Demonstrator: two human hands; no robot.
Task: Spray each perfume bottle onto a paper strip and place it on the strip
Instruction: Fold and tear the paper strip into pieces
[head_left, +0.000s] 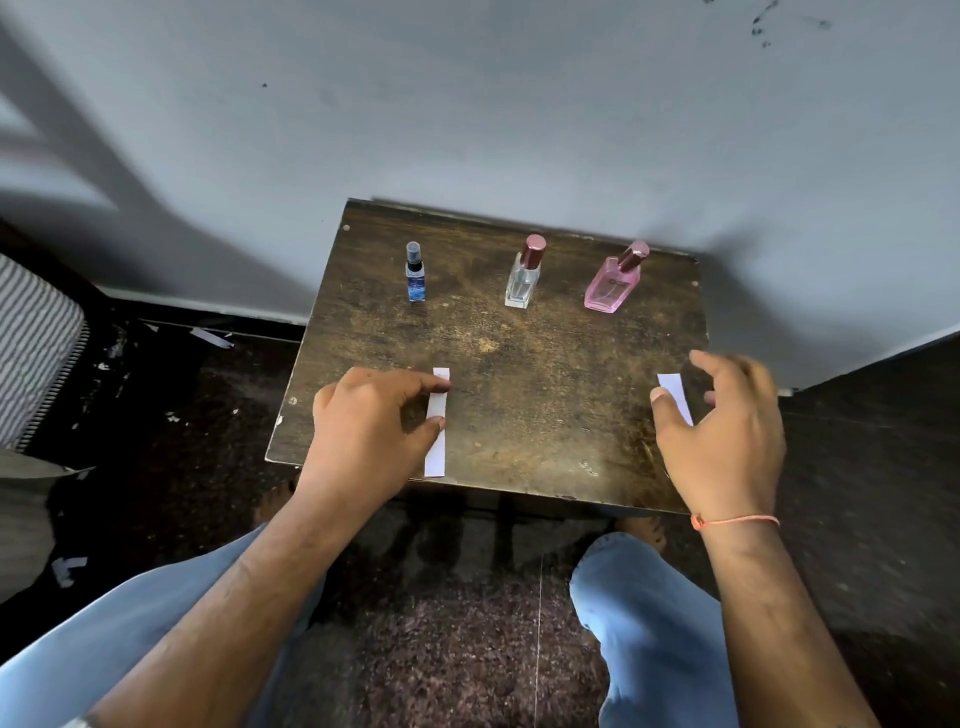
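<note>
Three perfume bottles stand in a row at the back of a dark wooden table (519, 364): a small blue bottle (415, 274) on the left, a clear bottle with a rose cap (524, 274) in the middle, and a pink bottle (615, 278) on the right. A white paper strip (436, 447) lies at the front left; my left hand (369, 426) rests on the table with index finger and thumb touching its edge. A second paper strip (675, 392) lies at the front right, partly hidden under my right hand (727, 421), whose fingers are spread above it.
The table stands against a grey wall (467, 104). A striped cushion (36, 348) is at the far left, with paper scraps (67, 569) on the dark floor. My knees in blue jeans (649, 623) are below the table's front edge.
</note>
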